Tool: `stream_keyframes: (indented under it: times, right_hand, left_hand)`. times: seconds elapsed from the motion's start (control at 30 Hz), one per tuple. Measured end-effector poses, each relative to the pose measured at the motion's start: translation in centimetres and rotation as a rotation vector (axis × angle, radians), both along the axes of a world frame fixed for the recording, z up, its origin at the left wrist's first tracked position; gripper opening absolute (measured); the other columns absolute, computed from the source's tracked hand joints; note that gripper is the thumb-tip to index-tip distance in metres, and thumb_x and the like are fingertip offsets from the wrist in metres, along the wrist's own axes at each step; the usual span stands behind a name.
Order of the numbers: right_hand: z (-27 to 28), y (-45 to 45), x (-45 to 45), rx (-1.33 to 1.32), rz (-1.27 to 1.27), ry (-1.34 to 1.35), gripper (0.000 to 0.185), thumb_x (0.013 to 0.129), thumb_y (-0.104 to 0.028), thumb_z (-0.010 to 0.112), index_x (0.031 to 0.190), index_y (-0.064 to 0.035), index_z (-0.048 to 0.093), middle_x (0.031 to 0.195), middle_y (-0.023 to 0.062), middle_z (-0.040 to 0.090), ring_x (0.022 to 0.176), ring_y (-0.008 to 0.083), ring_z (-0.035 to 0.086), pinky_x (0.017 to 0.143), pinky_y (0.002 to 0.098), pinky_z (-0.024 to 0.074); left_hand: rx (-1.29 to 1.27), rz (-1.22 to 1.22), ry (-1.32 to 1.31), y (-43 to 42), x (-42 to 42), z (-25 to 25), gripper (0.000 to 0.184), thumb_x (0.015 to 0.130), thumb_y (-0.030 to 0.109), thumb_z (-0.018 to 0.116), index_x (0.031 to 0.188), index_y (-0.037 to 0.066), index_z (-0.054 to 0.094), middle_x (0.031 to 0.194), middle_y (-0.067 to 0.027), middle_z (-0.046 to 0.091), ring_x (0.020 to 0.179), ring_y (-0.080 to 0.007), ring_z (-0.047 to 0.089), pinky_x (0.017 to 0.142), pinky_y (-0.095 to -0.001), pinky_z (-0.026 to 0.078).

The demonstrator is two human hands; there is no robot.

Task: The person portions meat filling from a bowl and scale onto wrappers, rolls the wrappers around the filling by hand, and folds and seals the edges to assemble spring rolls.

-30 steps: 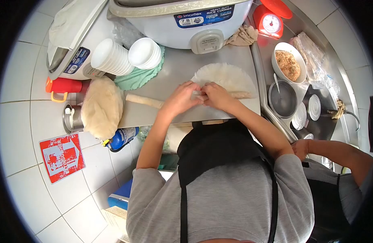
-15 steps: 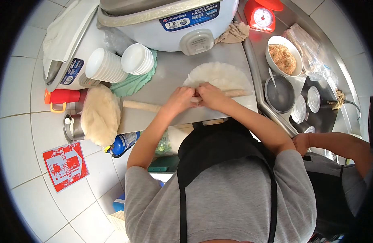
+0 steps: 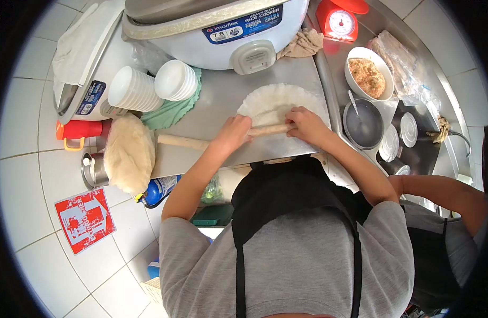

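A round, thin, pale dough wrapper (image 3: 276,98) lies on the steel counter, with a long spring roll (image 3: 270,130) along its near edge. My left hand (image 3: 234,132) closes on the roll's left end. At the other end, the fingers of my right hand (image 3: 306,126) curl over the roll and touch the wrapper. My fingers hide both tips of the roll. Another slim, pale roll (image 3: 183,141) rests on the counter to the left, partly behind my left forearm.
A large rice cooker (image 3: 217,37) stands at the back. Stacked white bowls (image 3: 131,90) sit on a green cloth (image 3: 172,112); a bagged pale mass (image 3: 130,153) is at left. Right are a bowl of orange filling (image 3: 367,77), a dark pot (image 3: 363,124), a red scale (image 3: 339,21) and another person's arm (image 3: 440,193).
My hands have moved apart from the middle to the two ends of the roll. More of the roll shows between them. The view has shifted slightly.
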State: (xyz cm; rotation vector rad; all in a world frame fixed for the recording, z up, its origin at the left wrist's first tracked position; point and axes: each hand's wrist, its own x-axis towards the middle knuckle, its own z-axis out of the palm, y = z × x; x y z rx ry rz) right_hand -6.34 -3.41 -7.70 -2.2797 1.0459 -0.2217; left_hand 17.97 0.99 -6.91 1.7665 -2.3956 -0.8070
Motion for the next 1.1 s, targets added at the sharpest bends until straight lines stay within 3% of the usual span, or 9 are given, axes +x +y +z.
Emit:
stream_keyframes:
  times: [0.13, 0.23, 0.27, 0.33, 0.43, 0.87, 0.97, 1.1]
  right_hand:
    - [1.5, -1.8, -2.7, 0.156, 0.071, 0.045, 0.024, 0.066, -0.014, 0.075, 0.083, -0.0013, 0.063, 0.083, 0.0111, 0.058, 0.085, 0.0306, 0.058, 0.074, 0.0381, 0.0468]
    - [0.8, -4.0, -3.6, 0.015, 0.038, -0.182, 0.021, 0.068, -0.013, 0.073, 0.083, -0.0001, 0.064, 0.081, 0.0126, 0.058, 0.079, 0.0317, 0.058, 0.072, 0.0384, 0.0461]
    - [0.6, -4.8, -2.6, 0.066, -0.056, -0.165, 0.019, 0.070, -0.010, 0.071, 0.084, -0.0001, 0.063, 0.082, 0.0134, 0.057, 0.081, 0.0320, 0.057, 0.073, 0.0389, 0.0461]
    - [-1.1, -6.8, -0.5, -0.075, 0.024, -0.219, 0.018, 0.072, -0.009, 0.070, 0.086, -0.0013, 0.062, 0.085, 0.0128, 0.056, 0.086, 0.0320, 0.056, 0.075, 0.0391, 0.0458]
    - [-3.1, -7.5, 1.4, -0.208, 0.091, -0.255, 0.019, 0.072, -0.008, 0.069, 0.087, -0.0042, 0.059, 0.088, 0.0106, 0.055, 0.091, 0.0314, 0.054, 0.077, 0.0395, 0.0462]
    - [-3.1, -7.7, 1.2, -0.198, 0.040, -0.279, 0.024, 0.070, -0.011, 0.072, 0.088, -0.0067, 0.057, 0.090, 0.0096, 0.054, 0.093, 0.0313, 0.053, 0.078, 0.0407, 0.0460]
    - [2.0, -5.5, -2.5, 0.024, -0.022, -0.217, 0.028, 0.067, -0.013, 0.074, 0.088, -0.0058, 0.057, 0.091, 0.0107, 0.054, 0.096, 0.0309, 0.053, 0.078, 0.0413, 0.0458]
    - [2.0, -1.8, -4.9, 0.032, 0.162, -0.024, 0.031, 0.065, -0.015, 0.075, 0.088, -0.0052, 0.058, 0.090, 0.0112, 0.056, 0.095, 0.0304, 0.055, 0.079, 0.0416, 0.0462]
  left_hand:
    - [0.063, 0.015, 0.005, 0.1, -0.1, 1.1, 0.031, 0.061, 0.018, 0.078, 0.083, -0.001, 0.065, 0.085, -0.0197, 0.063, 0.086, -0.0360, 0.060, 0.077, -0.0415, 0.047]
    - [-0.295, 0.028, -0.064, 1.0, -1.4, 2.4, 0.038, 0.064, 0.021, 0.077, 0.092, 0.000, 0.063, 0.091, -0.0177, 0.062, 0.091, -0.0343, 0.058, 0.080, -0.0410, 0.046]
    - [-0.281, 0.002, 0.022, 0.7, -2.3, 2.1, 0.039, 0.066, 0.022, 0.076, 0.095, 0.000, 0.062, 0.093, -0.0173, 0.062, 0.093, -0.0340, 0.058, 0.081, -0.0408, 0.046]
    - [-0.256, -0.046, 0.191, -0.6, -5.1, 0.8, 0.041, 0.069, 0.023, 0.074, 0.099, 0.000, 0.061, 0.097, -0.0164, 0.061, 0.097, -0.0333, 0.057, 0.082, -0.0406, 0.045]
    - [-0.019, -0.090, 0.230, -2.2, -8.9, -0.9, 0.034, 0.070, 0.021, 0.073, 0.095, 0.000, 0.062, 0.095, -0.0163, 0.062, 0.097, -0.0336, 0.057, 0.082, -0.0408, 0.046]
    - [-0.084, -0.024, 0.193, -1.4, -10.4, -1.9, 0.029, 0.064, 0.015, 0.075, 0.087, 0.002, 0.063, 0.091, -0.0146, 0.062, 0.092, -0.0335, 0.059, 0.080, -0.0410, 0.046]
    - [-0.106, 0.006, 0.236, -1.1, -10.4, -1.5, 0.029, 0.063, 0.013, 0.076, 0.087, 0.003, 0.063, 0.091, -0.0143, 0.061, 0.093, -0.0336, 0.058, 0.080, -0.0418, 0.046]
    - [-0.088, 0.009, 0.244, -1.0, -10.3, -1.3, 0.029, 0.063, 0.011, 0.076, 0.088, 0.003, 0.063, 0.090, -0.0140, 0.061, 0.093, -0.0334, 0.058, 0.081, -0.0425, 0.045]
